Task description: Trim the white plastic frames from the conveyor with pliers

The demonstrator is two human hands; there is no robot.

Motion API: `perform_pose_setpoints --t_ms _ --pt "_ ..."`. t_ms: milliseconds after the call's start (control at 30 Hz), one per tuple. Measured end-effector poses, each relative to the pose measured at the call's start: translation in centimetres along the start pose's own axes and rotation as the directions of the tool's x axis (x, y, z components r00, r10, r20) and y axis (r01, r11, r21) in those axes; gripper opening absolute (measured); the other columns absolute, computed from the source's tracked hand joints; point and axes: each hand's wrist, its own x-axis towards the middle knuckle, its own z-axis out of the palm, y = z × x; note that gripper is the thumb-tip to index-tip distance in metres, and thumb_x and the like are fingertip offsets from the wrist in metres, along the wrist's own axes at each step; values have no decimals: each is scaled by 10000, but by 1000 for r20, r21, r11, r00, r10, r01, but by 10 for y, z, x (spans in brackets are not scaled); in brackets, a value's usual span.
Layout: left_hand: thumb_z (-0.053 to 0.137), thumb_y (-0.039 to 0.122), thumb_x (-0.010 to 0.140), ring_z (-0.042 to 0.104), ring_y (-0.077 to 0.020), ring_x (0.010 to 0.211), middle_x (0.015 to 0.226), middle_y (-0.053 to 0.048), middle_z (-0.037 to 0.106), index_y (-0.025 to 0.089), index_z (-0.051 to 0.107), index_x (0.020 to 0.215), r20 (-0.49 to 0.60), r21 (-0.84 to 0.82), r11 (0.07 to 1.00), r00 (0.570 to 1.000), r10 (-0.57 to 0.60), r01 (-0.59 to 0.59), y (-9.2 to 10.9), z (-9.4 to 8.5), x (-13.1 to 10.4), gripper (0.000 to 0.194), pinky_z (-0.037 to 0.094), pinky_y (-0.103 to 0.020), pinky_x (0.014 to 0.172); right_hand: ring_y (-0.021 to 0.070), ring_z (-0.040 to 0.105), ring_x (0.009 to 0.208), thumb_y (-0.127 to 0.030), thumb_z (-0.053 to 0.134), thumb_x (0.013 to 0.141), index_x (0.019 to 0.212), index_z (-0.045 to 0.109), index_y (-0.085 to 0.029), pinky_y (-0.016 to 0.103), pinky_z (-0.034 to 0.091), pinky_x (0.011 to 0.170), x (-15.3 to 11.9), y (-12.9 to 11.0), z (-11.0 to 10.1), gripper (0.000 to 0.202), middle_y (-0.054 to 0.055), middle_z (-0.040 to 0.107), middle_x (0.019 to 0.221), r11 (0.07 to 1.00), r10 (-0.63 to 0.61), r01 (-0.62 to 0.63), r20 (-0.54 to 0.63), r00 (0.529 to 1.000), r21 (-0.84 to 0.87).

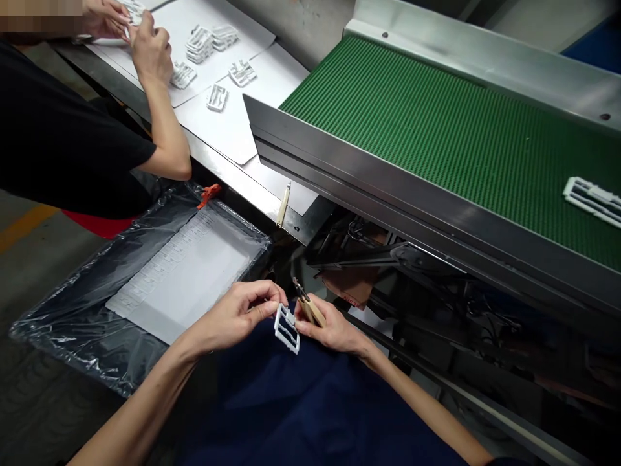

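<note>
My left hand point(237, 316) pinches the upper left corner of a small white plastic frame point(290, 317) between thumb and fingers, above my dark blue clothing. The frame is tilted and has open slots. My right hand point(332, 327) is closed round a pair of cutting pliers point(313, 311) with beige handles, their dark jaws pointing up and away. My right thumb and fingertips are at the frame's right edge; whether they grip it too, I cannot tell.
A green ribbed conveyor belt point(427, 129) with metal sides carries another white frame point(594, 199). Stacked white parts point(200, 44) and a beige-handled tool point(284, 204) lie on the table at left. A plastic-covered tray point(72, 310) stands below. A co-worker's hand point(151, 52) handles white parts.
</note>
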Motion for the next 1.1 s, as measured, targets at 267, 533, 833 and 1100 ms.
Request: perform_pose_setpoints --t_ms 267,533,833,1100 --pt "457 231 882 470 -129 638 734 13 581 171 549 778 129 259 966 991 -32 -2 18 4 10 151 348 -248 580 186 506 855 -138 549 667 1100 513 -187 311 394 763 -40 -62 -57 438 48 566 958 652 -30 47 37 999 -757" --pt "428 170 866 436 -113 592 656 35 510 172 491 717 175 362 930 985 -9 -55 29 9 17 162 304 -242 534 195 493 805 -202 505 675 1147 506 -183 319 375 693 -39 -98 -64 473 60 553 935 379 86 87 129 988 -921" --pt "421 129 846 400 -103 564 619 57 458 193 425 682 148 417 906 989 5 -67 35 14 18 176 305 -238 522 201 496 775 -236 507 684 1161 493 -173 319 361 678 -38 -111 -67 481 71 555 906 276 116 129 166 979 -952" --pt "411 141 853 358 -102 527 584 62 396 199 377 664 180 426 902 984 -10 -69 35 20 26 201 285 -237 490 167 496 570 -203 510 655 843 562 -182 280 229 494 -30 -132 -67 196 46 560 707 185 148 160 188 971 -970"
